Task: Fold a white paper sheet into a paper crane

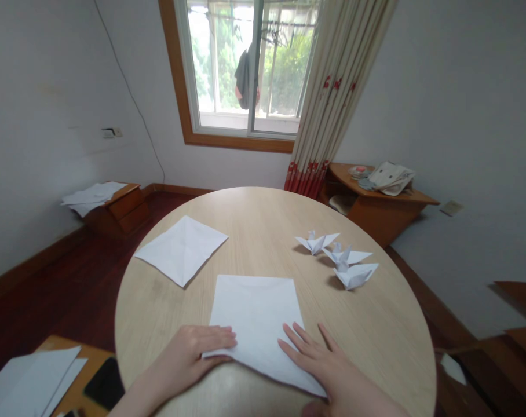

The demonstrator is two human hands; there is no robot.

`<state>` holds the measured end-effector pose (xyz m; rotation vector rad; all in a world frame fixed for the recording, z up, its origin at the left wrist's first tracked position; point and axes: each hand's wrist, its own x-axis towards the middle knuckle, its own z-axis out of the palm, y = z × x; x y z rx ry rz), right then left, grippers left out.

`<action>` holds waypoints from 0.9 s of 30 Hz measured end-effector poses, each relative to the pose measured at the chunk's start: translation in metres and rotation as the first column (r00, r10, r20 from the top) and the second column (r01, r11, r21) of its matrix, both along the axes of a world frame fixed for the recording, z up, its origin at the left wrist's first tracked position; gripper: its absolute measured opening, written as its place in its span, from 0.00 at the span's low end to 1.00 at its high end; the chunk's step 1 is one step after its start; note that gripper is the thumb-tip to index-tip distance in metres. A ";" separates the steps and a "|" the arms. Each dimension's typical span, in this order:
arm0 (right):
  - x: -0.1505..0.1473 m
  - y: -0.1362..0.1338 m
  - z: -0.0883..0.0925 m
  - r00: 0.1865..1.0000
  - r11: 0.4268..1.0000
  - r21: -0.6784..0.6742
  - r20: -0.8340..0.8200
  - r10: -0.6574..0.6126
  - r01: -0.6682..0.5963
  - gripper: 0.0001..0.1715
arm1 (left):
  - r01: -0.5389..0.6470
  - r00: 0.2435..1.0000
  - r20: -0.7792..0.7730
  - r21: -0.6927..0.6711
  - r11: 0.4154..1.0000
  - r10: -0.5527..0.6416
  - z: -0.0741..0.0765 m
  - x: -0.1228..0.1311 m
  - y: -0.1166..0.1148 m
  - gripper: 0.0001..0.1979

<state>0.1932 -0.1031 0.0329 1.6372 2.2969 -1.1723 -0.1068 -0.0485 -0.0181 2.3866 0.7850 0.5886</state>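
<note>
A white square sheet of paper (256, 307) lies on the round table in front of me, its near edge slightly raised. My left hand (193, 350) grips the sheet's near left corner, fingers together on top and thumb below the edge. On the near right part of the sheet, my right hand (317, 359) rests with its fingers spread; its thumb is partly cut off by the frame. Beyond and to the right stand three folded paper cranes (356, 276), close together. Farther left lies another white sheet (182, 249) with crease lines, turned like a diamond.
The round wooden table (254, 226) fills the middle. At lower left, a stack of paper (28, 382) and a dark phone (104, 382) lie on a wooden surface. A small cabinet (124, 211) bears more paper. A corner shelf (376, 202) holds a cloth bag (393, 176).
</note>
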 end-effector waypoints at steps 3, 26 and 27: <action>0.009 0.003 0.001 0.998 1.000 -0.011 -0.062 0.018 -0.019 0.50 | -0.070 0.996 0.043 -0.156 0.985 0.077 0.005 0.003 0.001 0.13; 0.042 0.104 0.010 0.937 0.992 -0.119 -0.349 0.007 -0.052 0.32 | -0.352 0.923 0.038 -0.320 0.880 0.383 0.029 0.026 0.054 0.20; 0.043 0.108 0.009 0.925 0.990 -0.132 -0.381 -0.004 -0.051 0.32 | -0.364 0.915 0.056 -0.313 0.877 0.400 0.031 0.028 0.057 0.18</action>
